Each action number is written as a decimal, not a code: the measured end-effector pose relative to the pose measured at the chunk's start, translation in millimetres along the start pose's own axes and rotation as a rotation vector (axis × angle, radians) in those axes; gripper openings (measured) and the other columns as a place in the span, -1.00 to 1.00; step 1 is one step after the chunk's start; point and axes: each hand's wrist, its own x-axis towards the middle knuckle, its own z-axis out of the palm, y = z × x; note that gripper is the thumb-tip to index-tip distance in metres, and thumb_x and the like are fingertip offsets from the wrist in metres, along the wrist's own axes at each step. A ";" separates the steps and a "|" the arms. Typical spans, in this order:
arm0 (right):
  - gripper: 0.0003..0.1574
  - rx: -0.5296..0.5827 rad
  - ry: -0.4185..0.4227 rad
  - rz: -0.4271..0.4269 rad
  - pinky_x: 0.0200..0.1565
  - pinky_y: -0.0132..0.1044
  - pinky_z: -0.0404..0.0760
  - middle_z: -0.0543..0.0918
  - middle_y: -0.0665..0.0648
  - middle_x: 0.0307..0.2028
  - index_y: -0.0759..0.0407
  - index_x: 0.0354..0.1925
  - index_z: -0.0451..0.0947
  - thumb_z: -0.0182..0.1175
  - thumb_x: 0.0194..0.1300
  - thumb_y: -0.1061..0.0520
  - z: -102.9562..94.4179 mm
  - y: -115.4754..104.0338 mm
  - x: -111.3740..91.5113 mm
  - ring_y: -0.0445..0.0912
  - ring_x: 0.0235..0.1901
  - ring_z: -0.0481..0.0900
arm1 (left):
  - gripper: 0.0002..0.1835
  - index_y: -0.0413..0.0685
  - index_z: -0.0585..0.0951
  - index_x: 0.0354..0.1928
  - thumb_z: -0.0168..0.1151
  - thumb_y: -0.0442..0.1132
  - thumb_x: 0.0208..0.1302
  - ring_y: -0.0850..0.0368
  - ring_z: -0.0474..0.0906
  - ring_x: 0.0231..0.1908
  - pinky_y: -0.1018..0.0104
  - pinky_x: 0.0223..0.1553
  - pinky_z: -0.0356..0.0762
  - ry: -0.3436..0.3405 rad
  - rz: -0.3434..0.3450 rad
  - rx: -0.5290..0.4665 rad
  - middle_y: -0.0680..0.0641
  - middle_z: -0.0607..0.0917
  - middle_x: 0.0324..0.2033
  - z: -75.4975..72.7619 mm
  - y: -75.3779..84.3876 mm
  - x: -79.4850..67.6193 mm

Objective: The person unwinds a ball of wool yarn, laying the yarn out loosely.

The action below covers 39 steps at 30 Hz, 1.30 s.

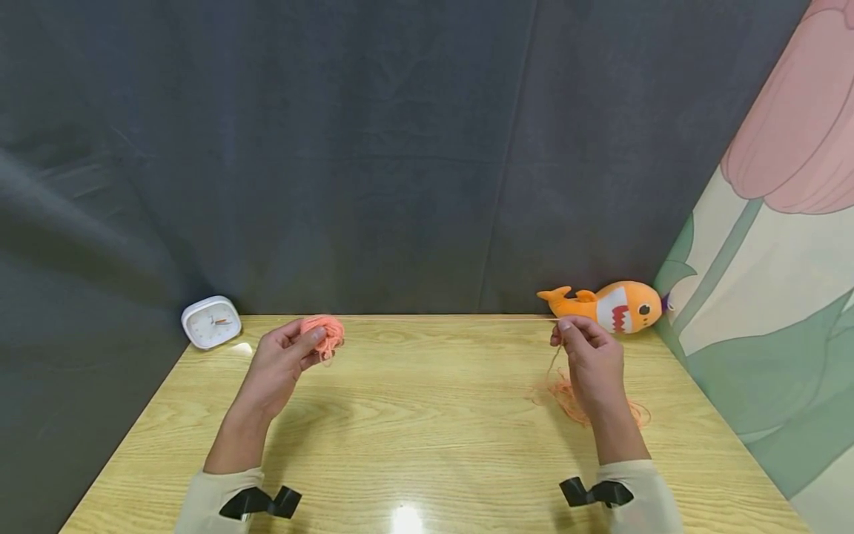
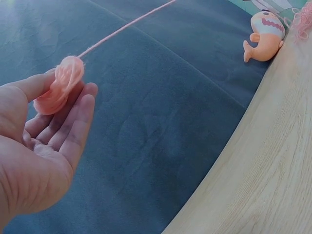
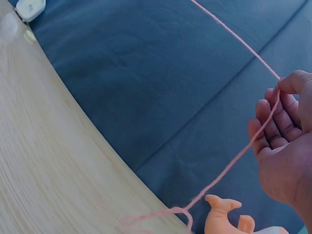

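In my left hand (image 1: 276, 367) is a small ball of coral-pink yarn (image 1: 325, 334), gripped between thumb and fingers. The left wrist view shows the same yarn ball (image 2: 61, 85), with one taut strand (image 2: 126, 27) leaving its top. Far to the right, my right hand (image 1: 590, 363) pinches that strand between thumb and forefinger. Below the pinch the yarn tail (image 3: 234, 163) hangs slack across the palm in the right wrist view. It runs down toward a loose heap of yarn (image 1: 567, 397) on the table, partly hidden behind the right hand and forearm.
A white clock (image 1: 211, 322) stands at the table's back left corner. At the back right lies an orange plush shark (image 1: 627, 305), close behind the right hand. The wooden table (image 1: 414, 430) ends at a dark curtain (image 1: 373, 163); a flower-patterned wall (image 1: 767, 297) borders it on the right.
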 end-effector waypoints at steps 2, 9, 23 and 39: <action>-0.88 0.003 0.005 -0.002 -0.12 -0.42 0.69 0.67 0.05 -0.37 0.34 -0.20 0.62 0.23 0.47 0.26 -3.0 -1.5 0.0 -0.12 -0.38 0.61 | -0.77 -0.08 0.64 0.10 0.23 -0.19 0.51 0.32 0.70 -0.19 0.46 -0.13 0.70 0.007 0.003 0.002 0.15 0.77 -0.18 -0.2 0.0 -0.3; -0.89 0.042 0.021 -0.027 -0.16 -0.42 0.70 0.67 0.08 -0.37 0.36 -0.21 0.64 0.22 0.46 0.29 -13.7 -9.1 1.5 -0.11 -0.39 0.61 | -0.85 0.00 0.67 0.02 0.21 -0.22 0.52 0.37 0.64 -0.28 0.51 -0.26 0.63 0.038 0.015 -0.006 0.18 0.77 -0.24 -0.8 1.1 0.1; -0.90 0.055 0.069 -0.077 -0.20 -0.42 0.69 0.68 0.09 -0.35 0.30 -0.23 0.66 0.21 0.45 0.33 -38.0 -27.3 3.6 -0.10 -0.38 0.60 | -0.86 0.07 0.70 -0.14 0.17 -0.29 0.53 0.26 0.78 -0.12 0.41 0.01 0.70 -0.031 0.054 -0.060 0.15 0.80 -0.22 -2.4 1.1 -0.4; -0.90 0.068 0.133 -0.060 -0.22 -0.43 0.71 0.75 0.09 -0.38 0.34 -0.20 0.69 0.25 0.43 0.32 -69.7 -35.3 3.1 -0.11 -0.42 0.63 | -0.76 0.06 0.67 -0.17 0.16 -0.47 0.45 0.31 0.69 -0.21 0.44 -0.09 0.71 -0.019 0.058 -0.086 0.13 0.71 -0.24 -0.5 -0.6 -0.4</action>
